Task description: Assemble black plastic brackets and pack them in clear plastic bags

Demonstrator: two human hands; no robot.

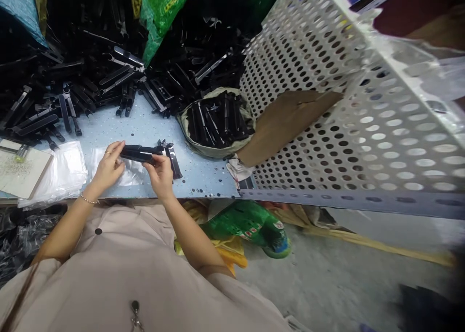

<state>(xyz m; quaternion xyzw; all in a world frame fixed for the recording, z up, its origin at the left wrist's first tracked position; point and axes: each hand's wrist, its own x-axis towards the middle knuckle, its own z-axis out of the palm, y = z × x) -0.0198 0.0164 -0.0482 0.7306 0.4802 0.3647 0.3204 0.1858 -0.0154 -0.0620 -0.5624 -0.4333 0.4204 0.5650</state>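
Note:
A long black plastic part (136,154) is held level above the table's front edge. My left hand (109,166) grips its left end between thumb and fingers. At the other end, my right hand (160,173) pinches it with closed fingers. Just behind my right hand lies another black part (173,160) on the blue table (212,177). Clear plastic bags (131,173) lie flat beneath and between my hands, with a further stack of bags (70,165) to the left.
Black parts (119,75) are heaped across the back. A round cloth-lined container (214,150) of black parts sits right of my hands. Perforated metal panels (363,138) rise at the right. A pale board (22,170) lies far left; a green bag (236,220) is below.

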